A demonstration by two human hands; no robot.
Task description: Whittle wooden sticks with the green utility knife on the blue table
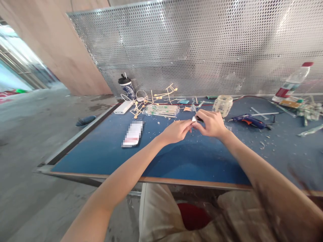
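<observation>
My left hand (177, 131) and my right hand (211, 123) meet above the blue tabletop, fingertips close together or touching. In the right hand's closed grip is a small dark tool with a pale, pointed, blade-like tip (194, 119); most of it is covered by the fingers. The left hand's fingers are pinched together beside that tip, and whatever they hold is hidden. Just behind the right hand stands a round, pale latticed piece (223, 105). A clear packet of thin wooden sticks (161, 110) lies behind the left hand.
A blue glue gun (249, 121) lies to the right. A phone (133, 133), a white power bank (123, 107) and a cup (127, 86) are left. Stick models (137, 109), a bottle (292, 82) and scraps (311, 109) line the back, before a perforated metal panel (189, 50).
</observation>
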